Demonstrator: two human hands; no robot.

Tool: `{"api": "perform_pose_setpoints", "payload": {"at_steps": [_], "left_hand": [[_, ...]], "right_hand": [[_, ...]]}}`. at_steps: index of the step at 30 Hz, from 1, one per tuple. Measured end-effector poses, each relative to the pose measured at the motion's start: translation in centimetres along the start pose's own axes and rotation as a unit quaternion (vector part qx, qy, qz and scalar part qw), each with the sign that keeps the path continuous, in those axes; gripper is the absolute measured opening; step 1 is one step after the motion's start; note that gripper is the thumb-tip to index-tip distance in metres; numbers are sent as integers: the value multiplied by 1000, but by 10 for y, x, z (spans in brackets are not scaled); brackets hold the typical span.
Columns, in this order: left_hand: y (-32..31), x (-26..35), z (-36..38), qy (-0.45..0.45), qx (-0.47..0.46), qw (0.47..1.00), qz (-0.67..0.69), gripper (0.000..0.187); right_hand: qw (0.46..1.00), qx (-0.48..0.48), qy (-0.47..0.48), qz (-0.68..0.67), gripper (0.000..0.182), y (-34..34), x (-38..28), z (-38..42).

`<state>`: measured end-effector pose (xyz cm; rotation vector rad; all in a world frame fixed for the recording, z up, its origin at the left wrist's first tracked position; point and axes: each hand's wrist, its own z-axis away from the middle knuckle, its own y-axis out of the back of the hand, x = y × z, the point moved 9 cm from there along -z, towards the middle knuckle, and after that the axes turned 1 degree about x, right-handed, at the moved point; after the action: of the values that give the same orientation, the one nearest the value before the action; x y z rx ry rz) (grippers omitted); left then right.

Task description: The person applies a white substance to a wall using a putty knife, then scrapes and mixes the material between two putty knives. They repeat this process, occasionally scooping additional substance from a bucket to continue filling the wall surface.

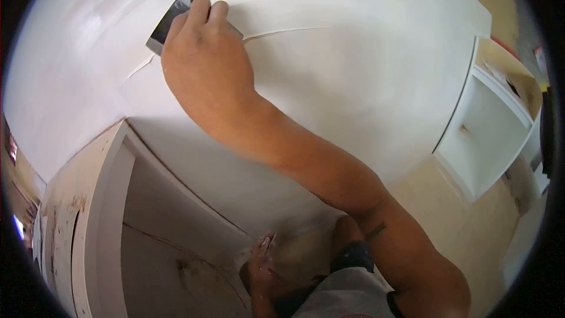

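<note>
My right hand [206, 65] grips a flat, dark, wide-bladed scraper [172, 20] and presses it against a large white panel [365, 76]. The fingers bend over the top of the blade. A thin raised line of white filler [285, 30] runs off to the right of the scraper, and a shorter filler ridge [140, 68] lies at its lower left. Low in the view, my left hand [263, 262] is beside my legs, with white smears on its fingers. Those fingers look curled in; whatever may be inside them is too small to make out.
At lower left stands an open-fronted cabinet frame [106, 200] with stained, worn edges, its corner meeting the white panel. A pale open box-shaped cabinet [485, 129] is at the right, with items on its top. Beige floor [432, 212] shows between panel and cabinet.
</note>
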<state>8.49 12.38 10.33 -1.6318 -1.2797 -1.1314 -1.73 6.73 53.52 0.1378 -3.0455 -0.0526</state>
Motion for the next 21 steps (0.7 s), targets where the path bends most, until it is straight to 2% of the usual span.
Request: {"api": "perform_pose_setpoints", "payload": {"at_steps": [1,2,4,8,10,13,14,16,20,21], "left_hand": [[6,-5,3,10,23,998,65,37],[10,-4,5,9,38,997,66,37],[19,1,9,15,59,998,-24,43],[35,-5,14,16,88,995,-46,40],[35,-22,20,65,61,993,-80,44],[31,-14,18,67,58,991,-102,46],[29,-14,20,69,66,990,-102,46],[27,-12,18,42,75,996,15,46],[29,-6,16,19,74,996,-44,45],[31,-17,19,94,99,991,9,45]], "right_hand": [[998,-21,35,41,27,-5,-15,0],[999,-21,41,27,27,-4,-25,-2],[995,-47,90,18,31,-8,-50,-2],[994,-29,88,-54,30,-16,-78,-4],[989,-46,136,-47,29,-20,-94,-1],[980,-67,182,-38,24,-22,-108,2],[976,-69,206,-20,23,-23,-113,5],[971,-88,223,-18,22,-25,-123,9],[963,-130,236,-20,16,-22,-138,11],[961,-131,242,-24,16,-18,-140,10]]}}
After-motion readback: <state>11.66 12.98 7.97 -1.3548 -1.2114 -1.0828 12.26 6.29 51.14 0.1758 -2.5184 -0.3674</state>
